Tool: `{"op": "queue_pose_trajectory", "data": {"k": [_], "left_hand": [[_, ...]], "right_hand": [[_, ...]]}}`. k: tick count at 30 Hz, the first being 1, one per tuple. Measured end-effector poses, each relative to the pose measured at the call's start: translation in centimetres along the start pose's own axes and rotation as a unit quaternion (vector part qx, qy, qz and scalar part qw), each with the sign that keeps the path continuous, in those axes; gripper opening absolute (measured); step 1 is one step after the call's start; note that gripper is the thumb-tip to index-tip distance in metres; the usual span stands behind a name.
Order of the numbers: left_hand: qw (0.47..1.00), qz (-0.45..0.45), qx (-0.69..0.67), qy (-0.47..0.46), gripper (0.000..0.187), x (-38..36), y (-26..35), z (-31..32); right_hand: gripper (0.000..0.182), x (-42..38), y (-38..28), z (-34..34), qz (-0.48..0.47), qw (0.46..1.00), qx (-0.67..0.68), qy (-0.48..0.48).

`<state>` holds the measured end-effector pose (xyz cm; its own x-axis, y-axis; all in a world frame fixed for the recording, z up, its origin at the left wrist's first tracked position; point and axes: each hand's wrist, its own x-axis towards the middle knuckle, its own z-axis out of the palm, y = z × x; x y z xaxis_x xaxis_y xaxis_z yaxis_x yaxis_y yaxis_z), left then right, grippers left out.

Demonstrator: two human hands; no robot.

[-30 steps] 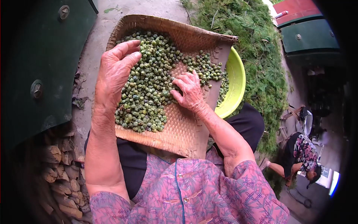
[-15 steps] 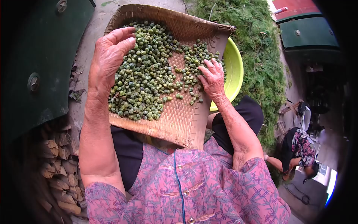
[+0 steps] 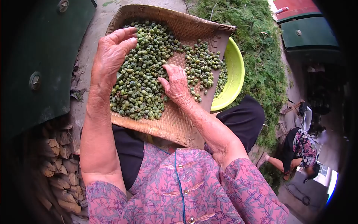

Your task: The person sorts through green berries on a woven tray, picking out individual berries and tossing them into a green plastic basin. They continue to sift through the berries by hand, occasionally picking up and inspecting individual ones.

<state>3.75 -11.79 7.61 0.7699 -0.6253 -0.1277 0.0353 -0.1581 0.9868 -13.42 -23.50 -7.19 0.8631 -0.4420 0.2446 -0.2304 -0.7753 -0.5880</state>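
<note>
— Where are the pods?

— On the tray (image 3: 175, 123) in my lap. My left hand (image 3: 110, 61) cups the big heap (image 3: 140, 80) at its outer edge, fingers released, holding nothing. My right hand (image 3: 175, 84) lies flat between that heap and a smaller patch (image 3: 203, 65) by the tray's right wall, fingers spread, gripping nothing.

— How far along are you?

— Not far, I'd judge. Most pods sit in the big heap; only the smaller lot lies apart, with some spilling toward the bowl (image 3: 233, 82) under the tray's right side. How many are in the bowl I can't tell; the tray hides it.
</note>
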Motion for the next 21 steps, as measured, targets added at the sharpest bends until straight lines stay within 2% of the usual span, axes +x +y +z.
{"op": "queue_pose_trajectory", "data": {"k": [4, 8, 12, 17, 21], "left_hand": [[1.000, 0.002, -0.012, -0.005, 0.035, 0.1, -0.1, -0.1], [1.000, 0.001, 0.000, -0.002, 0.036, -0.1, 0.1, 0.0], [1.000, -0.005, -0.001, 0.001, 0.036, -0.3, 0.1, 0.0], [1.000, -0.006, -0.013, 0.001, 0.036, -0.3, -0.1, -0.3], [1.000, -0.007, -0.016, -0.007, 0.036, -0.2, -0.1, -0.3]], "right_hand": [[0.039, -4.1, -0.7, -2.1, -0.109, 0.992, -0.007, -0.059], [0.033, -6.2, -0.2, -3.7, -0.176, 0.979, -0.023, -0.104], [0.033, -6.1, 1.1, -4.3, -0.187, 0.977, -0.057, -0.090], [0.031, -3.2, 5.5, -6.5, -0.146, 0.973, -0.179, 0.018], [0.028, -1.5, 8.0, -8.5, -0.096, 0.972, -0.195, 0.084]]}}
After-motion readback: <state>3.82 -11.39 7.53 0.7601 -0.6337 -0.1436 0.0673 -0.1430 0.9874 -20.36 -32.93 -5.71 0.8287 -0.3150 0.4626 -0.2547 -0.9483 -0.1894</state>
